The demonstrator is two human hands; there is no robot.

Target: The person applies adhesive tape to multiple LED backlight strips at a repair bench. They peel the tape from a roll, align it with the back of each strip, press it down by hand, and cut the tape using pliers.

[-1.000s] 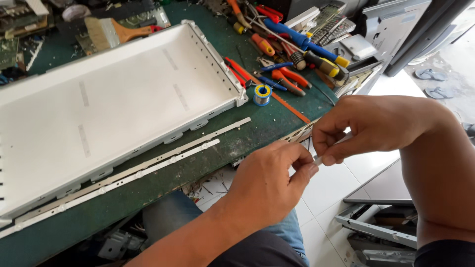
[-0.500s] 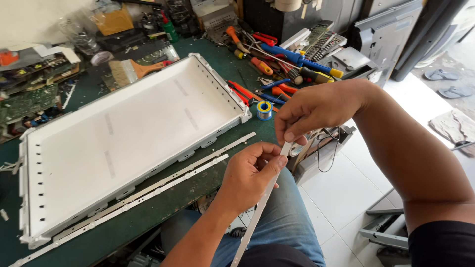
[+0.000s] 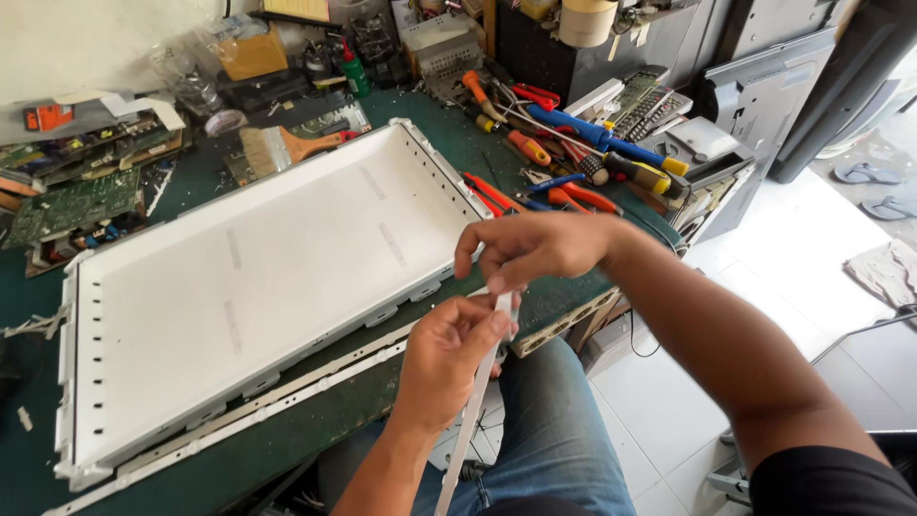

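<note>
Left hand (image 3: 449, 358) and right hand (image 3: 535, 250) together, pinching top of thin strip (image 3: 470, 430); two strips (image 3: 287, 397) lie left, white tray (image 3: 239, 287) beyond, no strips fitted inside.

A long, narrow white strip (image 3: 475, 420) runs at a steep slant from the hands down toward the lap, its lower end near the bottom of the view. It is thin, flat and pale, and looks stiff rather than limp. Its upper end sits pinched between the fingers of the left hand (image 3: 449, 358) and the right hand (image 3: 530, 250), just off the table (image 3: 315, 435) edge.
</note>
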